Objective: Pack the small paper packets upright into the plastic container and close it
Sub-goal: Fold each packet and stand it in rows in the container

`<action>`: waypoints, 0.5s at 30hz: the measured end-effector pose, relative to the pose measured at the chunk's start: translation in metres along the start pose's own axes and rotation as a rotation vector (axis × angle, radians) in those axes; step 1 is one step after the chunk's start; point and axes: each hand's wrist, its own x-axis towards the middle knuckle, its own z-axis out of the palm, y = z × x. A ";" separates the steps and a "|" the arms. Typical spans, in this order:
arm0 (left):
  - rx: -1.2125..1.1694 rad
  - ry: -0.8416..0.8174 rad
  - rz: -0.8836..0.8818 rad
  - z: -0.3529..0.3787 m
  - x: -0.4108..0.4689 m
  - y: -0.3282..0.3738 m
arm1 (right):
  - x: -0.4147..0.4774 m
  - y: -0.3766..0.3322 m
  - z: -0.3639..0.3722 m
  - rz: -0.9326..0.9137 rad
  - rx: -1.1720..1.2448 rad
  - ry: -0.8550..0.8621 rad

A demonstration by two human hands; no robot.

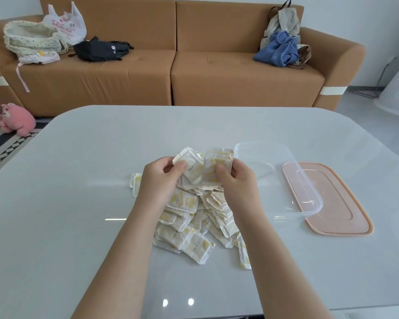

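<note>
The left hand [158,178] is raised over the pile [194,224] of packets in the middle of the bench [78,203]. Its fingers [179,168] are curled and pinch a first packet [186,158] by its near edge. The right hand [236,180] is level with it and just beside it, thumb and fingers pinching a second packet [218,161], which is held upright with its yellow print facing the camera. The two held packets touch or nearly touch above the far end of the pile. The pile lies loose, with the packets flat and overlapping at all angles. One stray packet [135,183] lies just left of the left hand.

The clear container [318,201] stands open on the bench just right of the right hand. The pink lid [339,203] lies flat to its right, and the container's right wall overlaps the lid's left edge in this view.

Beyond the bench is a brown sofa [217,72] with bags on it.
</note>
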 end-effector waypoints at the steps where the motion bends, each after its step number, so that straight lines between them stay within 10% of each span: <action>1: -0.026 -0.036 -0.001 0.001 -0.001 0.001 | 0.000 0.001 0.001 0.027 -0.018 -0.016; 15: 0.107 -0.057 0.097 0.015 -0.002 -0.005 | 0.009 0.018 0.002 0.161 -0.028 -0.177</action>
